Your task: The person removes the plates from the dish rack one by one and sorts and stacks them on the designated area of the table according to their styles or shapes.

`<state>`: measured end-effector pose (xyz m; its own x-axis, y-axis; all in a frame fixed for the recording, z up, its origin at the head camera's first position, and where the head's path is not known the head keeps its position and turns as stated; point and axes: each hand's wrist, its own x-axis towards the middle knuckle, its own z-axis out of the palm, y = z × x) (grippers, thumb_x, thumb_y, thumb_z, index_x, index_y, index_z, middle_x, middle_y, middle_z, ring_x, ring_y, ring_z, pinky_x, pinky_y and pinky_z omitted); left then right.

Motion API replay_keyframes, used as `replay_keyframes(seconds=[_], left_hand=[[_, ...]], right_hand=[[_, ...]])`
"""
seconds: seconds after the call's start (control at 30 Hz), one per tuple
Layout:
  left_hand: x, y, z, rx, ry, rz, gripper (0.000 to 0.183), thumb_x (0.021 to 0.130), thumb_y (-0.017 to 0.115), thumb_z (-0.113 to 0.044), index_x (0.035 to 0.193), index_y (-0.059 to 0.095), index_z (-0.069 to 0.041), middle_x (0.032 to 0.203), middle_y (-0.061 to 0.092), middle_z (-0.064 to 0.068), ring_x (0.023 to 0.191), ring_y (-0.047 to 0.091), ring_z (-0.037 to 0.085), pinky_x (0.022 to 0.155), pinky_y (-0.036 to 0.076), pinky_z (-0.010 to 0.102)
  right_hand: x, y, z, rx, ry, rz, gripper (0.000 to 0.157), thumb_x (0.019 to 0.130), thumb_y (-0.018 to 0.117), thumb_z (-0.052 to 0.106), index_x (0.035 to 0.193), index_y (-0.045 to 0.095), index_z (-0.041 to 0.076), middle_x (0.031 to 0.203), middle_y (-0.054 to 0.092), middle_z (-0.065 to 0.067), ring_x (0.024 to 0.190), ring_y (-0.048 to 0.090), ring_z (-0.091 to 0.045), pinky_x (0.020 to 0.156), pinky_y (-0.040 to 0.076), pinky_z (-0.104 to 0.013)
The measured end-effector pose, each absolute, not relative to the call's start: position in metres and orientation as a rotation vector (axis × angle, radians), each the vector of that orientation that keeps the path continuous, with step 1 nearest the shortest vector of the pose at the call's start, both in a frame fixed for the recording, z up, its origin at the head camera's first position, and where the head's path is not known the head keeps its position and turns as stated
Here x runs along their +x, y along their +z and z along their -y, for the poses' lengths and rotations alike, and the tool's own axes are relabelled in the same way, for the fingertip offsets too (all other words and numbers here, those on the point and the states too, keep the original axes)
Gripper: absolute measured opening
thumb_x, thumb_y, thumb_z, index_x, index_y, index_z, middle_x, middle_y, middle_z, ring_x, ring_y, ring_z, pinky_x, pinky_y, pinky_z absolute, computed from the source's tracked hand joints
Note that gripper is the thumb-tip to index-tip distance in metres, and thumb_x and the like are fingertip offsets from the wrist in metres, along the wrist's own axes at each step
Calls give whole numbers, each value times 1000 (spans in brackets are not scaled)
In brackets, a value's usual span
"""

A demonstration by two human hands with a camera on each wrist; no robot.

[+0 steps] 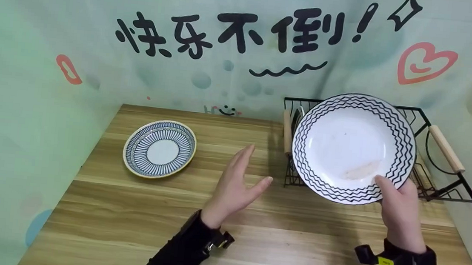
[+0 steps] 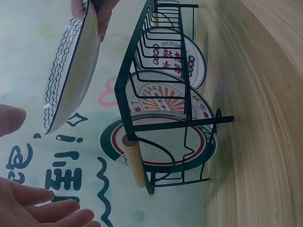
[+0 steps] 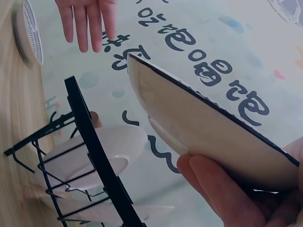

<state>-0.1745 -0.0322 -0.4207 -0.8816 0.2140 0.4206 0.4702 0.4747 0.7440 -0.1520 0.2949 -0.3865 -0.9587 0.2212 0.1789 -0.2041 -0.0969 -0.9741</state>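
Note:
My right hand (image 1: 402, 209) grips the lower right rim of a white plate (image 1: 346, 138) with black wavy lines, thumb on its face and fingers underneath. The plate is held up in front of the black dish rack (image 1: 427, 192), its face toward the head camera, with a pale brownish smear low on it. To the left, my left hand (image 1: 233, 188) hovers over the table with fingers extended and thumb apart, holding nothing. In the left wrist view, several plates, including a green-rimmed plate (image 2: 161, 163), stand on edge in the rack.
A blue-patterned plate (image 1: 157, 174) lies face up at the left of the wooden table (image 1: 125, 225). The rack has wooden handles (image 1: 446, 148) at both ends. A printed cloth (image 1: 222, 88) hangs behind and along the sides.

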Motion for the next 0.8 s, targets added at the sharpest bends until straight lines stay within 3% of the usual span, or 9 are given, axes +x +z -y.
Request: replay_keyframes(seconds=[0.17,0.37,0.63,0.8], left_hand=[[-174,-420,31,-588,-1394,2443,87,89,68,-45,153,29,0,156,32,20,143,31,33,117,25,48],[-175,-420,29,-579,-1429,2433,85,90,68,-44,152,30,1,155,33,20,142,32,33,117,26,48],[-177,-422,28,-584,-1462,2415,83,91,66,-42,151,31,3,154,34,20,140,34,35,116,28,48],[-179,-424,28,-622,-1497,2365,80,91,67,-38,149,34,6,150,41,20,133,45,31,110,39,39]], right_hand=[[-152,-389,-284,-4,2131,1931,29,97,48,-4,123,58,6,105,70,0,89,69,-13,81,57,-23],[-152,-394,-274,31,2098,2033,34,98,47,-3,131,52,-8,105,71,2,92,68,-12,83,55,-22],[-154,-397,-261,67,2089,2086,39,97,47,-5,134,46,-15,105,71,5,92,68,-12,83,55,-22],[-153,-399,-255,91,2096,2133,41,97,45,-6,137,43,-14,106,71,6,92,69,-12,84,56,-24]])
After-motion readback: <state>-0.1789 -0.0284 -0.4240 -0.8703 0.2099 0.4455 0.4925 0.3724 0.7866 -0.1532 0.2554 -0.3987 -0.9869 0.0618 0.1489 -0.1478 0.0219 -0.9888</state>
